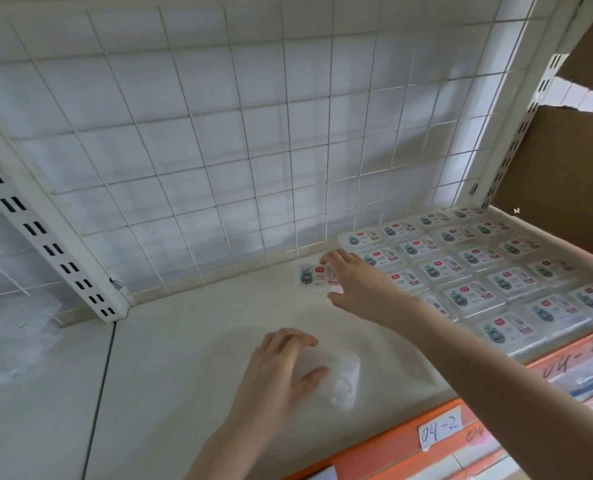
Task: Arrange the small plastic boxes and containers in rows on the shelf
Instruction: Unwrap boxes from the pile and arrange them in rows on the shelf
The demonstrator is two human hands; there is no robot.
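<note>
Two bare forearms enter from the near edge, one at the centre and one from the right. No sleeve, cuff or glove shows on either as far up as they can be seen. The left hand (281,368) and the right hand (357,289) are bare too, with no ring, watch or band visible. Fingernails look short and unpainted, though blur hides detail.

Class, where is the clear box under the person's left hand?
In the head view, the clear box sits near the shelf's front edge, gripped by the left hand, left of the labelled box rows.
</note>
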